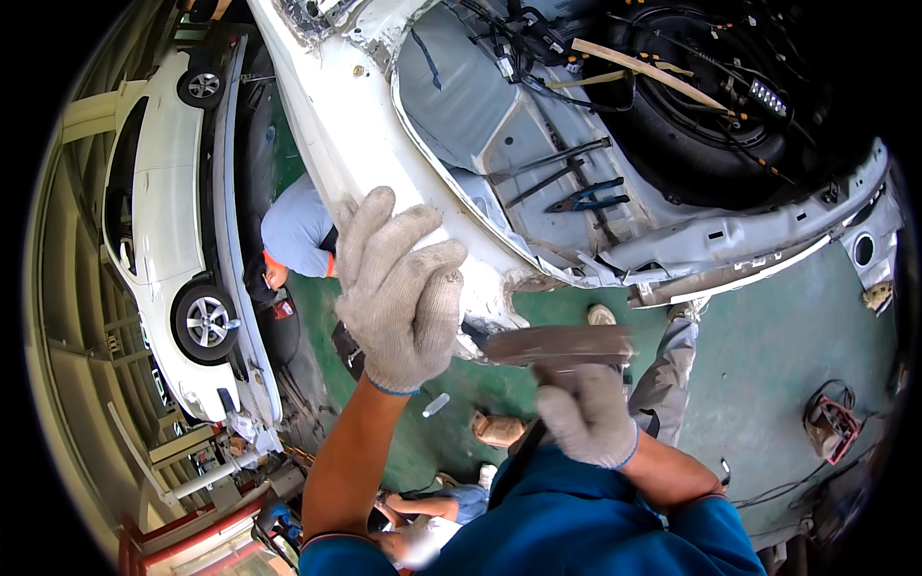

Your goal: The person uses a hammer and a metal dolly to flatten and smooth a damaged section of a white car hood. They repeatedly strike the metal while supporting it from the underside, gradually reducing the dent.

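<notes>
My left hand, in a pale knit work glove, is raised beside the white rear body panel of a stripped car. Its fingers are bent but apart and hold nothing; whether it touches the panel I cannot tell. In front of my body, my gloved right hand is closed around a hammer. The hammer's long brownish head is smeared by motion and lies close to the panel's lower, ragged corner. Most of its handle is hidden by the glove.
Blue-handled pliers and bar-like tools lie in the open trunk, near a tire and a wooden strip. A person in grey-blue crouches left, before a white car. A clear bottle lies on the green floor.
</notes>
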Tool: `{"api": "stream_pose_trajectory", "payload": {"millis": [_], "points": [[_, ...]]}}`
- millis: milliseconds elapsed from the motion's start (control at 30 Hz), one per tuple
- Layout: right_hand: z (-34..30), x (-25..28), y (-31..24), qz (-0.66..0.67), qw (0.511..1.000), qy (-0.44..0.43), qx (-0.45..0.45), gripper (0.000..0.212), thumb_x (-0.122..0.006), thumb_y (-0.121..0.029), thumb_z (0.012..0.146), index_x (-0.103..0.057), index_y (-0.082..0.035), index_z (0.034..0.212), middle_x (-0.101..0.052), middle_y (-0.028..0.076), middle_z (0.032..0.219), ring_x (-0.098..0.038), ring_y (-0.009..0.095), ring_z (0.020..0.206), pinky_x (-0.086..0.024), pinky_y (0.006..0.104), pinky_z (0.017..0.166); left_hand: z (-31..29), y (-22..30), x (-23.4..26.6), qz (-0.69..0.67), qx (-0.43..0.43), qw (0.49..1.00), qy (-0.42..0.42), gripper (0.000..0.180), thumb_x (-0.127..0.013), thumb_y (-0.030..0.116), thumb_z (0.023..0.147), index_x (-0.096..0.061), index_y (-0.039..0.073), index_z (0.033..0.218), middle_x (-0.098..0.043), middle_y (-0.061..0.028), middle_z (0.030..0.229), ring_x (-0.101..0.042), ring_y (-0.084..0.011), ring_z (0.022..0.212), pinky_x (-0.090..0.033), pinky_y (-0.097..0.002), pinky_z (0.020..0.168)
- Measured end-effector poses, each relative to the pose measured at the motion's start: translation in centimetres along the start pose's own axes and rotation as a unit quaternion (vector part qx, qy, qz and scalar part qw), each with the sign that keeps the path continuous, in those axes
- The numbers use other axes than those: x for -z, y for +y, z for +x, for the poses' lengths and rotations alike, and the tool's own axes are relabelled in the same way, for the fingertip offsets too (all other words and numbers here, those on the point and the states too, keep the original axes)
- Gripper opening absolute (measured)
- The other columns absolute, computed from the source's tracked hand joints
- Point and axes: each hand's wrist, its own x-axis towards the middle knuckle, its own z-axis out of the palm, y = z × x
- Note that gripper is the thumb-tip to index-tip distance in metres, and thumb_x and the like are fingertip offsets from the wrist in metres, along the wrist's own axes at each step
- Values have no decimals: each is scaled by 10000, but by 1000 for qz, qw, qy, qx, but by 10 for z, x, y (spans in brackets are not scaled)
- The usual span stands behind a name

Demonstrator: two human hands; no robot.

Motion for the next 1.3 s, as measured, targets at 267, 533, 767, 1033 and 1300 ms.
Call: {"api": "stream_pose_trajectory", "payload": {"millis": [267, 533, 767, 1033, 1300], "points": [[-2, 0, -9, 153, 982, 37, -107, 395, -667, -291, 1036, -576, 34, 1242, -675, 129, 697, -733, 239, 689, -554, 367, 641, 0, 0, 0, -32, 18, 999, 12, 247, -626, 86, 866, -775, 18, 1049, -735, -157, 1143, -588, -433, 1280, -361, -572, 1192], [9, 9, -14, 127, 987, 42, -87, 424, -689, -317, 1014, -594, -3, 1282, -701, 179, 876, -705, 416, 767, -552, 428, 692, -9, -1, -2, -10, 34, 999, 6, 404, -436, 103, 994, -647, -80, 1286, -683, -196, 1295, -518, -413, 1380, -325, -519, 1206], [21, 26, -22, 43, 996, -9, -76, 449, -669, -345, 1026, -592, 9, 1291, -694, 154, 824, -714, 369, 723, -547, 399, 664, -7, 0, 0, -17, 34, 999, 5, 410, -478, 73, 957, -657, -81, 1292, -690, -202, 1294, -534, -449, 1367, -365, -523, 1192], [12, 39, 7, 131, 986, 48, -90, 442, -704, -287, 1002, -586, 41, 1275, -676, 126, 795, -689, 278, 676, -521, 372, 639, -12, -6, -1, -12, 58, 998, -21, 533, -381, 200, 1013, -548, -118, 1406, -588, -234, 1456, -414, -411, 1480, -284, -511, 1240], [13, 42, 40, 255, 960, 37, -108, 463, -722, -273, 982, -587, 38, 1297, -659, 128, 810, -667, 292, 700, -519, 371, 664, -10, -15, -6, 103, -4, 993, -51, 587, -368, 360, 1054, -549, 1, 1481, -401, -229, 1639, -325, -381, 1556, -235, -515, 1271]]}}
